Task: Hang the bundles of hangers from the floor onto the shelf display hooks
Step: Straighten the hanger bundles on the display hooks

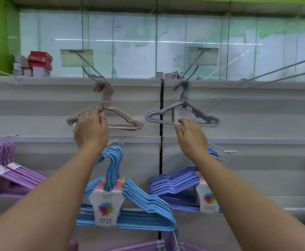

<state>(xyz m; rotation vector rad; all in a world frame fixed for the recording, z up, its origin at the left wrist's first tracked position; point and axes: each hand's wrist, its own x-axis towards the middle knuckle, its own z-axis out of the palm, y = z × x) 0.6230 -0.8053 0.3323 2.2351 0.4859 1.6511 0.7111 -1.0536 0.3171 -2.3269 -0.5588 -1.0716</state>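
Observation:
A bundle of pink hangers (122,122) hangs from a display hook (92,73) on the upper rail. My left hand (91,129) grips its left shoulder, fingers curled over the wire. To the right, a bundle of grey hangers (198,115) with a small tag hangs from a second hook (189,71). My right hand (191,136) pinches its bottom bar from below.
Below hang a light blue bundle (130,200), a violet-blue bundle (177,187) and lilac bundles (12,174) at the left. More purple hangers (148,245) show at the bottom edge. An empty hook (278,73) juts out upper right. Boxes (37,64) sit on the shelf top.

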